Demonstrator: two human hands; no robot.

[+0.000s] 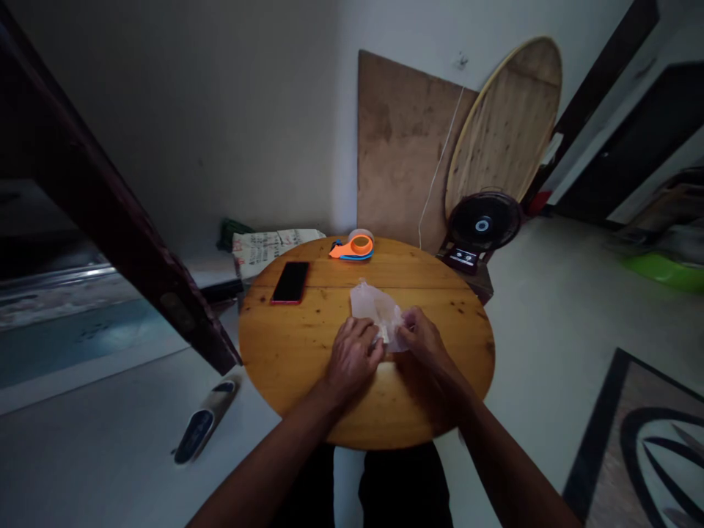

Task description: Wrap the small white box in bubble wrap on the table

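Note:
A small clear plastic bag (375, 306) lies on the round wooden table (308, 352), near its middle. My left hand (352, 358) rests on the bag's near left corner with its fingers curled and pinched on the plastic. My right hand (423, 339) grips the bag's near right edge, fingers closed around it. Something pale shows inside the bag between my two hands; I cannot make out what it is.
A dark phone with a red edge (290, 282) lies at the table's left. An orange tape dispenser (353, 246) sits at the far edge. Behind stand a floor fan (482, 224), a wooden board and a round tabletop against the wall. A slipper (204, 422) lies on the floor at left.

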